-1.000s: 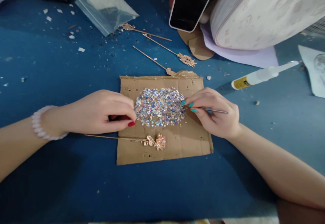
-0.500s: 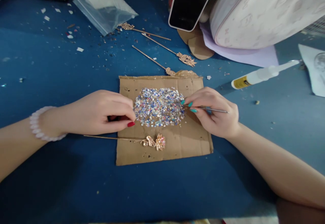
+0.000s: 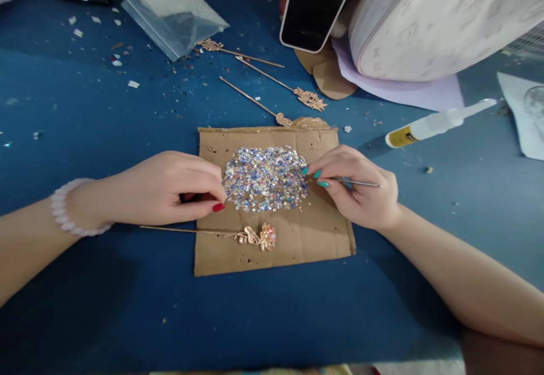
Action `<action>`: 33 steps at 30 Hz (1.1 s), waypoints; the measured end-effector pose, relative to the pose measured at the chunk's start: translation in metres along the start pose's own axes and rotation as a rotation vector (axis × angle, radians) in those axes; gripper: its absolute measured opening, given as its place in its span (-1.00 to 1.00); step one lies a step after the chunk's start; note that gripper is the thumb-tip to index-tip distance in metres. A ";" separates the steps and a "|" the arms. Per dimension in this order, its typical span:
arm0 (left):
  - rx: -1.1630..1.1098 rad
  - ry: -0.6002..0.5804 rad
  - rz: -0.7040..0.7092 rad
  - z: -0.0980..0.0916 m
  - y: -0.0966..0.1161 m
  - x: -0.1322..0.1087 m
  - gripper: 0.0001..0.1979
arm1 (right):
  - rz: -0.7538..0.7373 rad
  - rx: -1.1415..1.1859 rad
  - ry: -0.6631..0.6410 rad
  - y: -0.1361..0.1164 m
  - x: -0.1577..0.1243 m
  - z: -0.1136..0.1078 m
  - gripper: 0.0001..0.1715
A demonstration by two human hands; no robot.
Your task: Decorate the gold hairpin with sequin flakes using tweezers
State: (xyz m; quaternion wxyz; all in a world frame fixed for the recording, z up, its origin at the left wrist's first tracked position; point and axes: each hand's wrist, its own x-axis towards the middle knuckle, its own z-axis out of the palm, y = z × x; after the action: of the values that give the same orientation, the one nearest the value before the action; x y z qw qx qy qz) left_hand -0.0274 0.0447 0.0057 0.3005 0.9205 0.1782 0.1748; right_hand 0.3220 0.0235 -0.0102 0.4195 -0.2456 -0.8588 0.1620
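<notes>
A brown cardboard sheet (image 3: 297, 242) lies on the blue table and carries a pile of small iridescent gems (image 3: 266, 178). My left hand (image 3: 164, 188), with red nails and a bead bracelet on the wrist, rests at the pile's left edge, its fingers pinched together on something I cannot make out. My right hand (image 3: 357, 185), with teal nails, pinches a thin metal pick (image 3: 357, 182) whose tip points into the pile's right edge. A gold hairpin with a flower head (image 3: 255, 235) lies on the cardboard just below my left hand.
Three more gold hairpins (image 3: 297, 93) lie behind the cardboard. A glue bottle (image 3: 433, 126) lies at the right, a phone (image 3: 314, 7) and a pale bag (image 3: 429, 24) at the back, and a clear plastic bag (image 3: 178, 21) at the back left. Small scraps litter the table.
</notes>
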 end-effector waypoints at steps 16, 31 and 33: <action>0.000 -0.041 -0.018 -0.002 0.000 0.002 -0.80 | 0.049 0.082 0.065 -0.014 -0.003 0.004 -0.84; 0.419 -0.094 0.173 0.004 0.031 -0.001 -0.71 | 0.031 -0.001 -0.014 -0.055 -0.031 0.014 -0.79; 0.483 -0.111 0.194 0.006 0.034 0.000 -0.68 | 0.046 0.003 -0.018 -0.054 -0.030 0.014 -0.78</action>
State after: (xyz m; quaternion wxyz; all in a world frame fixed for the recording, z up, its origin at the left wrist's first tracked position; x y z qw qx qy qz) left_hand -0.0167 0.0159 0.0220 0.0633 0.9865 0.1087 0.1045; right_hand 0.3111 -0.0394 -0.0121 0.4084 -0.2630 -0.8564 0.1751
